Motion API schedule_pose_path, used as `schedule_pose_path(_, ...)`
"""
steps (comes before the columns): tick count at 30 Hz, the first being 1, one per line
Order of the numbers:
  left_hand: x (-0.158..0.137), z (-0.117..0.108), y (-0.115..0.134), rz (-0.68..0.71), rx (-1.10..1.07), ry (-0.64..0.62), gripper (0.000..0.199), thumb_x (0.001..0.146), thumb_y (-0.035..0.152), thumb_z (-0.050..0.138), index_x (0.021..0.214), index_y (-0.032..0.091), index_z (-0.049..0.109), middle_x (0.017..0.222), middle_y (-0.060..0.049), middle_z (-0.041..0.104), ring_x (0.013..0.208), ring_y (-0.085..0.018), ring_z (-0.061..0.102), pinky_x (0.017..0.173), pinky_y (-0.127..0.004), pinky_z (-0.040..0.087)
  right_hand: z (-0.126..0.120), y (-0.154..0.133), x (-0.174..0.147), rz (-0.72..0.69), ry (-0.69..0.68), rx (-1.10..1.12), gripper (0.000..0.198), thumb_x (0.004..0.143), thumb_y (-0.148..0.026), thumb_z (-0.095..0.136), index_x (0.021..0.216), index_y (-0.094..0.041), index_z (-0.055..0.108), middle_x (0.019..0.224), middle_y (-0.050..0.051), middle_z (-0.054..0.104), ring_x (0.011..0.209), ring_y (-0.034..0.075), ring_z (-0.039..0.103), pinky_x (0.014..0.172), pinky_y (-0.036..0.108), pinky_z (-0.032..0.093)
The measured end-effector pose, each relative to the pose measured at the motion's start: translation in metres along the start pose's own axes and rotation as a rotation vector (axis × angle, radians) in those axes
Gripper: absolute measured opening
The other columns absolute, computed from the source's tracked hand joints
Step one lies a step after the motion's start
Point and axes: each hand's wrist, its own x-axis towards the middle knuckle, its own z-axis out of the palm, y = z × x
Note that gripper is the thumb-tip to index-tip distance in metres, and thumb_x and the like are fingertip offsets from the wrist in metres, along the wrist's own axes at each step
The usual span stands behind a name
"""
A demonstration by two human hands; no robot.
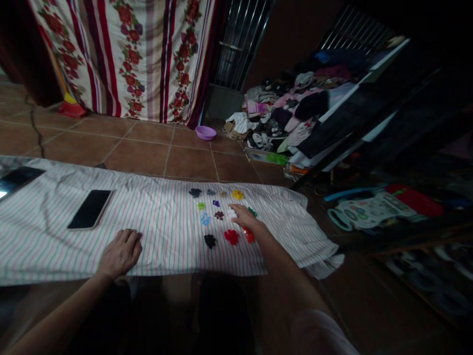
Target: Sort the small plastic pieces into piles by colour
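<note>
My left hand (120,251) rests on the striped cloth (158,246) with its fingers curled in, and nothing shows in it. Across the small colour piles reaches my right hand (244,217), fingers stretched out and tips at the white pieces (232,212). Partly under that hand and wrist lie green pieces (253,211) and orange-red pieces (249,235). Nearby are separate piles of red pieces (231,237), black pieces (210,240), brown pieces (219,215), light blue pieces (205,219), lime pieces (200,205), purple pieces (216,203) and yellow pieces (237,195). Their exact kind is too small to tell.
A dark-screened phone (91,209) lies left of the piles, and another dark device (18,180) at the cloth's far left. Beyond the cloth, a purple basin (206,132) stands on the tiled floor (148,143). Heaped clothes (284,108) lie at the back right.
</note>
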Motion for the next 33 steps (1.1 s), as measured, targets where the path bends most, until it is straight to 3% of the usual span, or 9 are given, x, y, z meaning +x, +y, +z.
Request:
schedule_pose_path(7,0.0,0.002,-0.002,0.01,0.002,0.028,0.021,0.093,0.019,0.043,0.097,0.021,0.063,0.086,-0.005,0.065,0.085,-0.023,0.058,0.08,-0.039,0.048,-0.002,-0.004,0.002,0.01,-0.014,0.007,0.055,0.079,-0.012,0.072,0.133,-0.021,0.064,0.14,0.011,0.061,0.131,0.025,0.054,0.114,0.039,0.038)
schedule_pose_path(17,-0.001,0.002,-0.001,0.052,0.054,0.032,0.023,0.094,0.018,0.041,0.097,0.018,0.064,0.085,-0.007,0.065,0.085,-0.025,0.057,0.079,-0.04,0.05,-0.004,-0.003,-0.002,0.012,-0.014,0.035,0.06,0.08,-0.016,0.072,0.138,-0.022,0.06,0.146,0.011,0.057,0.135,0.025,0.051,0.116,0.04,0.036)
schedule_pose_path(23,0.001,0.001,-0.001,0.034,0.026,0.041,0.022,0.093,0.018,0.043,0.097,0.019,0.064,0.086,-0.006,0.066,0.085,-0.024,0.058,0.079,-0.039,0.05,0.0,-0.005,-0.003,-0.027,0.032,0.025,0.052,0.087,-0.027,0.069,0.138,-0.024,0.062,0.147,0.01,0.058,0.136,0.025,0.05,0.116,0.043,0.036)
schedule_pose_path(28,0.004,-0.002,0.0,0.049,0.024,0.081,0.02,0.092,0.017,0.044,0.095,0.019,0.064,0.082,-0.005,0.064,0.081,-0.023,0.057,0.076,-0.038,0.049,0.004,-0.011,0.0,-0.012,0.057,-0.006,0.04,0.09,-0.02,0.063,0.129,-0.02,0.069,0.138,0.011,0.065,0.128,0.024,0.058,0.114,0.04,0.039)
schedule_pose_path(33,0.004,-0.004,0.002,0.025,0.008,0.063,0.019,0.092,0.017,0.045,0.093,0.02,0.064,0.082,-0.005,0.064,0.081,-0.023,0.058,0.077,-0.038,0.049,0.006,-0.01,-0.003,-0.006,0.119,-0.022,0.041,0.088,-0.021,0.066,0.13,-0.023,0.069,0.136,0.009,0.067,0.126,0.024,0.058,0.111,0.04,0.041)
